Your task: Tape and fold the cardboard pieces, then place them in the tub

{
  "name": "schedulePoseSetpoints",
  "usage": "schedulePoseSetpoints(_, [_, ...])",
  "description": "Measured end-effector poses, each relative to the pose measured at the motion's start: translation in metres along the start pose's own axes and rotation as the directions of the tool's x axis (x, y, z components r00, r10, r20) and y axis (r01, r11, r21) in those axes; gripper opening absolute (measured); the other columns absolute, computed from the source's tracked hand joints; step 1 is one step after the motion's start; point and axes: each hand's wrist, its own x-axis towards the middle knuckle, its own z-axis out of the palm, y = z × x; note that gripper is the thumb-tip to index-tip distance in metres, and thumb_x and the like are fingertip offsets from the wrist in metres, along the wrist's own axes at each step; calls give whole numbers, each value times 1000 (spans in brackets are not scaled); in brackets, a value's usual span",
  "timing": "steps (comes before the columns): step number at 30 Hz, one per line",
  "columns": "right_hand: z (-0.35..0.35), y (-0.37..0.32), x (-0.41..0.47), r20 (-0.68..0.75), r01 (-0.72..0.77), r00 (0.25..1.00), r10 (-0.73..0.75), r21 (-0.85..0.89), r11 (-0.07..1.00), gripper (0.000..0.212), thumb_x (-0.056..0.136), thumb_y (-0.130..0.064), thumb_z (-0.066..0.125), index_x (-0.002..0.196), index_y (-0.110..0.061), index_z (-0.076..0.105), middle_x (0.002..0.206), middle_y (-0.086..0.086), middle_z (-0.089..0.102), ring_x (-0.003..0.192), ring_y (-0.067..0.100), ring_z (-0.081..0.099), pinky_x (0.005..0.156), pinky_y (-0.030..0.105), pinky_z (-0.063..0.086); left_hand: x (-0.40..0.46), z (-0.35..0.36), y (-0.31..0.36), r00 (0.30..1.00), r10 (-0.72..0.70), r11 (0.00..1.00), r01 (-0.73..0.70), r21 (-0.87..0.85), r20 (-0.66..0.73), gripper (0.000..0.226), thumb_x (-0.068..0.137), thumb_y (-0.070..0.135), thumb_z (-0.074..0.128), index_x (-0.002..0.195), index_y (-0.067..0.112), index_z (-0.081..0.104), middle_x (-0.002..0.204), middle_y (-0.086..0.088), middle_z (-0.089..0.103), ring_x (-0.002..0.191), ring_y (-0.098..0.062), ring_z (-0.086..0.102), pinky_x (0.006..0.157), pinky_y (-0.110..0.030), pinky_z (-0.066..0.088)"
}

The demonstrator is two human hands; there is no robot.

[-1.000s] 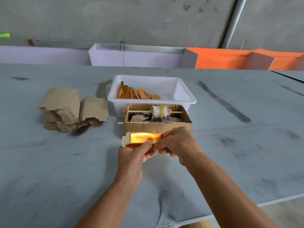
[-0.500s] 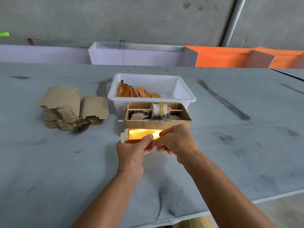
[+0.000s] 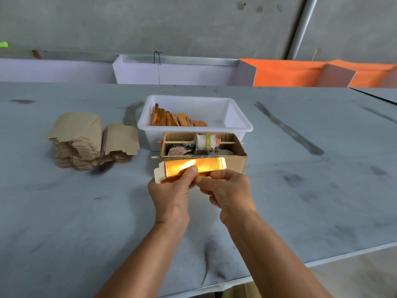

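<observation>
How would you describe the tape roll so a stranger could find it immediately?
Start at the white plastic tub mid-table; the open brown cardboard box stands directly before it. Inside, threaded on a thin wooden stick, sits the white tape roll, alone wearing a yellow-green band.

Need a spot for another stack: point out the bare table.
Bare table right of the tub and tape box, and near the front edge. Crowded centre: tub, box, both hands; blanks at left.

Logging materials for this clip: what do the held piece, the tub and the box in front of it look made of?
Held piece: thin card, glossy gold-orange face that glares, plain pale end flap. Tub: white, smooth, slightly translucent, likely plastic. Box: brown cardboard, matte, probably corrugated.
</observation>
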Motion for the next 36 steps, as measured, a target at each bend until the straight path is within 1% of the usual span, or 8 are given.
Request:
schedulePoseSetpoints(5, [4,11,-3,-54,151,988,-146,120,981,31,65,0,83,69,-14,55,57,0,62,52,10,58,56,21,47,-2,6,4,1000,-6,997,7,-75,7,27,67,-6,78,81,13,66,68,0,71,61,-10,68,57,-25,57])
schedulePoseSetpoints(9, [8,15,-9,-83,235,972,-221,235,943,28,66,3,81,69,-11,57,62,5,66,54,12,59,56,19,48,0,8,7,998,-64,990,62,-125,-13,41,66,-3,80,102,7,63,88,-6,71,74,-15,68,63,-24,58])
schedulePoseSetpoints(11, [10,16,-11,-89,190,981,-170,343,920,28,67,6,79,70,-10,56,59,4,66,53,13,59,52,18,48,-1,9,7,1000,-9,995,10,-96,11,37,66,-3,80,98,7,63,84,-2,72,73,-12,69,61,-24,57])
schedulePoseSetpoints(14, [12,18,-11,-83,78,995,-48,421,904,30,68,8,78,69,-11,54,54,1,62,53,13,59,49,19,46,-5,8,7,983,159,987,-159,-2,91,24,68,-8,76,74,13,65,61,9,69,58,-4,66,53,-16,51])
schedulePoseSetpoints(21, [11,18,-10,-13,-159,982,189,486,859,26,69,-1,80,77,-10,57,59,5,68,56,12,68,48,20,48,-3,1,4,943,267,955,-286,72,201,29,70,-7,76,71,20,66,64,12,71,62,-4,68,56,-13,51])
schedulePoseSetpoints(26, [15,22,-10,-15,-190,973,229,508,840,26,69,-2,81,76,-8,57,57,7,67,50,11,65,42,17,47,-3,2,3,960,238,968,-246,41,148,30,70,-9,75,66,20,67,60,7,70,56,-6,67,52,-17,52])
schedulePoseSetpoints(31, [15,27,-9,19,-157,985,170,501,851,21,72,-1,77,66,-9,58,54,4,64,48,9,61,45,15,47,-1,8,4,992,90,996,-88,-34,85,23,67,-9,77,77,9,66,63,-2,71,54,-15,68,49,-23,53])
schedulePoseSetpoints(36, [10,25,-10,29,-162,985,167,456,875,15,75,-1,75,70,-10,64,57,1,64,54,11,60,51,19,48,4,7,4,997,-68,996,66,-57,-25,48,62,1,83,105,4,62,88,-7,69,81,-21,66,75,-33,54])
